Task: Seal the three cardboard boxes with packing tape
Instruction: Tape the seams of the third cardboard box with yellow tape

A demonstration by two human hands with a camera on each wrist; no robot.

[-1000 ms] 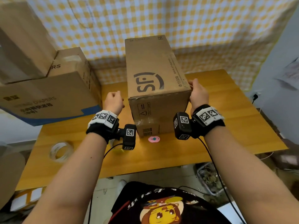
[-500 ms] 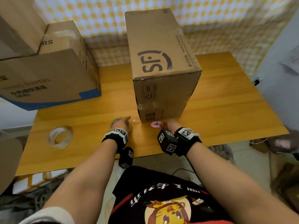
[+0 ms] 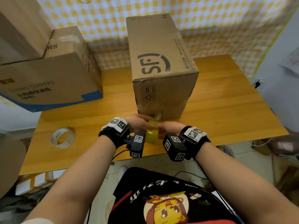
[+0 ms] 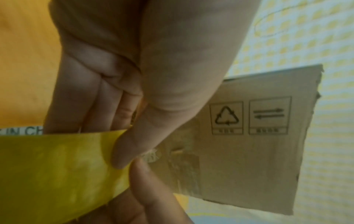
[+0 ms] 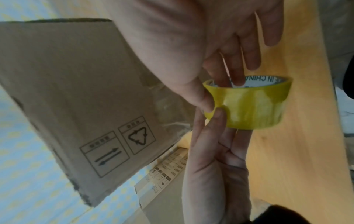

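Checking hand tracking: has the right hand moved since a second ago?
Yes. The right hand has dropped from the SF box's upper right edge to the table in front of it, now on the yellow tape roll.

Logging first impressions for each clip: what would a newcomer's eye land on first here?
Probably the yellow tape roll at the table's near edge, gripped between the left hand and the right hand, whose thumbs meet on its outer face. Right behind it stands the tall SF-printed cardboard box, mid-table. A clear tape roll lies alone at the near left.
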